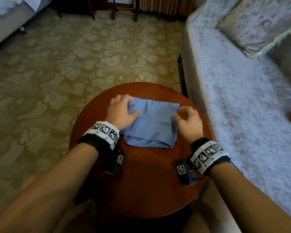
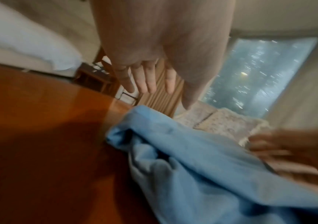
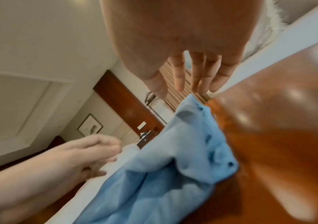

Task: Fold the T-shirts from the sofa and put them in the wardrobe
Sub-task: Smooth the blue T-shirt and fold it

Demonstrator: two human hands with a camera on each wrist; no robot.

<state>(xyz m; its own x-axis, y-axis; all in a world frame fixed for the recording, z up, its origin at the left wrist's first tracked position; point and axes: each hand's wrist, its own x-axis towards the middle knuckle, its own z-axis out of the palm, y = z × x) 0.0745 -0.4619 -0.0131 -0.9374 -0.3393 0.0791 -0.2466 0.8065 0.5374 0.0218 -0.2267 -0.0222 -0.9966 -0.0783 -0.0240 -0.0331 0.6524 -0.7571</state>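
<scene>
Folded light-blue T-shirt [image 1: 151, 123] at centre of the round wooden table [image 1: 141, 182] — left hand [image 1: 121, 113] resting on its ten-o'clock corner, fingers relaxed; right hand [image 1: 188, 120] loosely curled at its three-o'clock edge, empty.

Floral beige carpet [image 1: 60, 64], round wooden table [image 1: 141, 182], bed [image 1: 10, 12] at far left.

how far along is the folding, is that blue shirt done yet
Done: the light blue T-shirt already lies folded into a compact rectangle on the round wooden table, and no shirts show on the sofa. In hand: the left hand rests on its left side, while the right hand hovers at its right edge, fingers loosely curled, seemingly tidying. Left: carrying it to the wardrobe, which no view shows.
</scene>
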